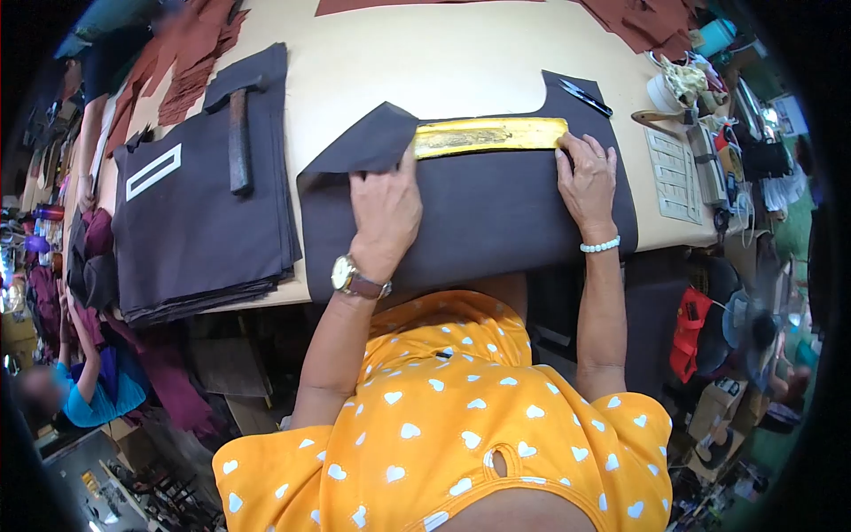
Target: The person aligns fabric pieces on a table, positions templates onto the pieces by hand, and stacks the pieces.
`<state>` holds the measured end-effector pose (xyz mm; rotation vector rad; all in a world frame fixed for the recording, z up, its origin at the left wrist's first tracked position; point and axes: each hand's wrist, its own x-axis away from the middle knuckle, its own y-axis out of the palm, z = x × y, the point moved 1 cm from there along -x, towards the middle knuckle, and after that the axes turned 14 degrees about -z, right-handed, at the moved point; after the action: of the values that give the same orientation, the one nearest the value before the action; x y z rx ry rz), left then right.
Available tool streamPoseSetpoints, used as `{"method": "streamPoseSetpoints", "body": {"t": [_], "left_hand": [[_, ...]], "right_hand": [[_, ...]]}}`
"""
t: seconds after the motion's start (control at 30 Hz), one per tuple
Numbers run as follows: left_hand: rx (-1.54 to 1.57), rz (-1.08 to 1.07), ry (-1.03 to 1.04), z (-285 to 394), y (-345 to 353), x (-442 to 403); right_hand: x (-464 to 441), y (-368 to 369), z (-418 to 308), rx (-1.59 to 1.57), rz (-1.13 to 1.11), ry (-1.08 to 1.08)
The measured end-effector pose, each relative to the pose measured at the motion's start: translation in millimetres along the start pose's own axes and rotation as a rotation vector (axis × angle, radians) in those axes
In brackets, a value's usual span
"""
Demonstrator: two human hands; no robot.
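A dark sheet of material (479, 213) lies on the pale table in front of me, its left part folded up into a point. My left hand (386, 208) pinches the folded flap (363, 142) beside the left end of a yellow strip (487, 136). The strip lies across the sheet and has a worn, darker middle. My right hand (589, 182) rests on the sheet with its fingers apart, fingertips at the strip's right end. Small scissors (585, 97) lie on the sheet's upper right part.
A stack of dark pieces (199, 230) at left bears a hammer (239, 142) and a white rectangular frame (153, 172). Reddish-brown pieces (191, 66) lie beyond. A brush (660, 116), a slotted template (674, 177) and a white container (665, 91) are at right. Another person sits at far left.
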<state>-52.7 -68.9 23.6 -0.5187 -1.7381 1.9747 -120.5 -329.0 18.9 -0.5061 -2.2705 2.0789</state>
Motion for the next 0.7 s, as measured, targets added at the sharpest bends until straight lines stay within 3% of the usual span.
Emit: {"method": "streamPoseSetpoints", "body": {"t": [0.03, 0.13, 0.17, 0.27, 0.4, 0.53, 0.7], "left_hand": [[-0.167, 0.201, 0.035, 4.3, 0.9, -3.7], [-0.263, 0.016, -0.021, 11.6, 0.4, -10.8], [-0.250, 0.047, -0.017, 8.7, 3.9, -12.3], [-0.126, 0.109, 0.078, 8.3, 0.2, -15.8], [-0.050, 0.101, 0.142, 6.6, 1.2, -21.4], [-0.065, 0.043, 0.143, 5.3, 1.4, -22.3], [-0.045, 0.069, 0.142, 6.4, -0.4, -20.6]], "right_hand": [[-0.6, -1.8, -4.0, 0.022, 0.001, 0.004], [-7.2, -0.3, -13.9, 0.110, -0.044, -0.015], [-8.7, -0.5, -12.2, 0.132, -0.021, -0.035], [-11.6, -1.8, 11.4, -0.204, -0.005, -0.053], [6.1, -9.7, 88.4, -0.138, 0.280, 0.179], [48.5, -26.2, 187.3, 0.086, 0.311, 0.523], [81.1, -43.6, 231.7, 0.130, 0.218, 0.802]]}}
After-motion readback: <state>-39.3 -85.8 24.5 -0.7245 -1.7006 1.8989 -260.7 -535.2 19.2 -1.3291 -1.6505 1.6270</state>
